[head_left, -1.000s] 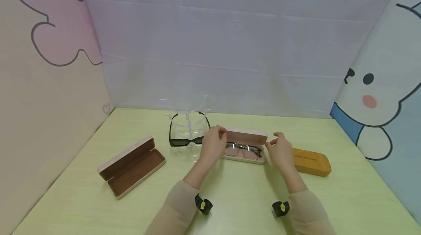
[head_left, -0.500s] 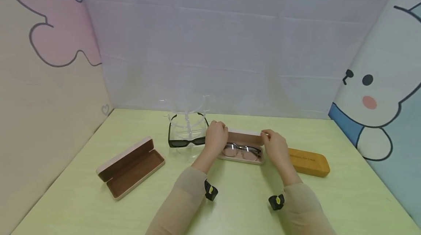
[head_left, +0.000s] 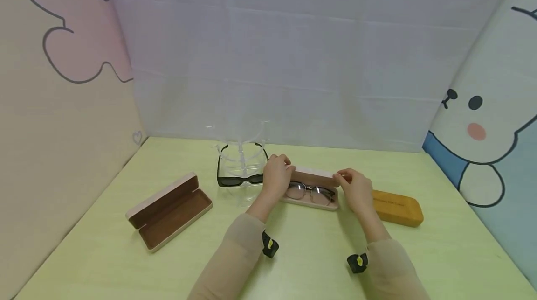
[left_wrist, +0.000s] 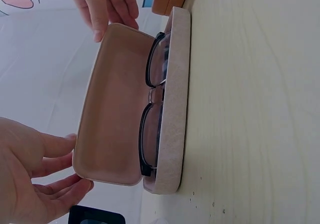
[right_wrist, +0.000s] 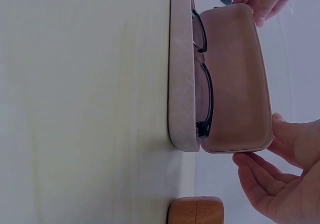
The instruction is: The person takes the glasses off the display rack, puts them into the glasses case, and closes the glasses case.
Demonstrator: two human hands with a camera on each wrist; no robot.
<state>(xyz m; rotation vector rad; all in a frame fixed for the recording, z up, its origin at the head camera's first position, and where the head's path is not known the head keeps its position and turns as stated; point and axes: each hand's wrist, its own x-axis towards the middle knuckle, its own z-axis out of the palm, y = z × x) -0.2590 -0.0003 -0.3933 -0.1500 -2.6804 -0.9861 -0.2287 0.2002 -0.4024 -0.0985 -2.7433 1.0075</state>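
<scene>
We have the pink-lined case (head_left: 308, 205) in the middle of the table (head_left: 306, 253), lid (head_left: 314, 179) raised on the far side. Long axis runs left to right across the person's front, right end slightly nearer the person; the lid's lining faces the person. Eyeglasses (head_left: 309, 189) lie lengthwise in the base, same axis as the case. Left hand (head_left: 277, 177) grasps the lid's left end, thumb and fingers about the corner; right hand (head_left: 355, 191) pinches the right end likewise. Just right of that hand we see a yellow case (head_left: 397, 208), its long axis close to parallel. Dark sunglasses (head_left: 232, 181) sit on a clear stand (head_left: 241, 153) left of the left hand. Brown-lined case (head_left: 182, 228), farther left, slants from near left to far right.
</scene>
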